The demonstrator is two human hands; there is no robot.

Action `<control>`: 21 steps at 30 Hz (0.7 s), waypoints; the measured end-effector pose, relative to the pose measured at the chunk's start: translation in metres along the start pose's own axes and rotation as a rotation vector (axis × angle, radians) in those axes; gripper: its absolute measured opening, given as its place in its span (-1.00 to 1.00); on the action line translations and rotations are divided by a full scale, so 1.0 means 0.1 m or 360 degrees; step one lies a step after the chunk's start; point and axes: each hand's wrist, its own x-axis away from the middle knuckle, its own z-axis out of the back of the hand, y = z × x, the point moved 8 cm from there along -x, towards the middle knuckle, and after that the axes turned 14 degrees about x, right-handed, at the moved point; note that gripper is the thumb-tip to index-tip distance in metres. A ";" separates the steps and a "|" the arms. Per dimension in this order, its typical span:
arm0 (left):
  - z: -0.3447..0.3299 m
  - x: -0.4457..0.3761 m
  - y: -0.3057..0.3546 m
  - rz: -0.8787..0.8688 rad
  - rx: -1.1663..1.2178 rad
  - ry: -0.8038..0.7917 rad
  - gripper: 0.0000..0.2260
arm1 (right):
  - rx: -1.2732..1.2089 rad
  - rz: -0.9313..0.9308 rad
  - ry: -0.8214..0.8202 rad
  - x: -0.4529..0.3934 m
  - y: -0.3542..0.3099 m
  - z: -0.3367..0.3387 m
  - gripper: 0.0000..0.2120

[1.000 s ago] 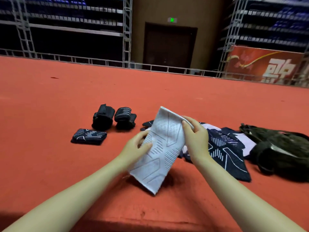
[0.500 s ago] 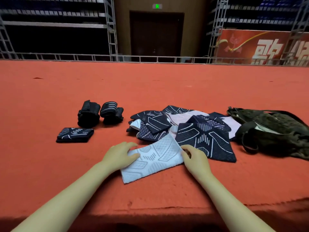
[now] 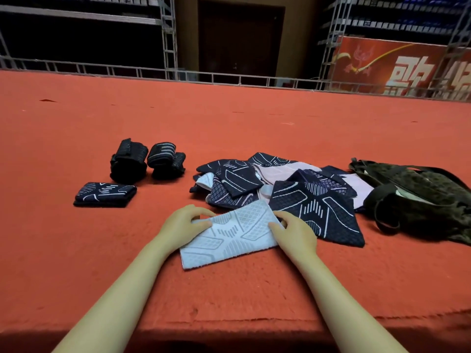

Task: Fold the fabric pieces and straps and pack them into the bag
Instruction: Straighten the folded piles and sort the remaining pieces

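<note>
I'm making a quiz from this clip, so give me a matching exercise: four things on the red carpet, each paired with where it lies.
1 light patterned cloth
2 folded navy piece
3 rolled black straps
4 dark green bag

A far right
B under both hands
C at the left, nearest the camera
D behind the folded piece

Pairs: 1-B, 2-C, 3-D, 4-A

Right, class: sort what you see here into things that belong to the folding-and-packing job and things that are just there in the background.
Part of the job:
- pale fabric piece, held by left hand and right hand
- unfolded fabric pile
- folded dark piece
- rolled straps
- dark bag

Just there:
- red banner
- metal railing
- door
</note>
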 end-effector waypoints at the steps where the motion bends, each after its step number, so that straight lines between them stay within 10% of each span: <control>1: 0.02 0.02 0.00 -0.0015 0.0014 0.0024 -0.82 | -0.0093 0.0010 0.0009 0.00 0.00 0.00 -0.75; 8: -0.04 0.06 0.08 -0.0206 -0.0050 -0.0055 -0.78 | -0.1153 0.0232 0.0136 0.14 -0.25 0.10 -0.76; 21: 0.09 -0.02 -0.01 -0.0112 0.0222 0.0100 -0.75 | -0.0305 0.1065 0.0057 0.40 -0.87 -0.16 -0.71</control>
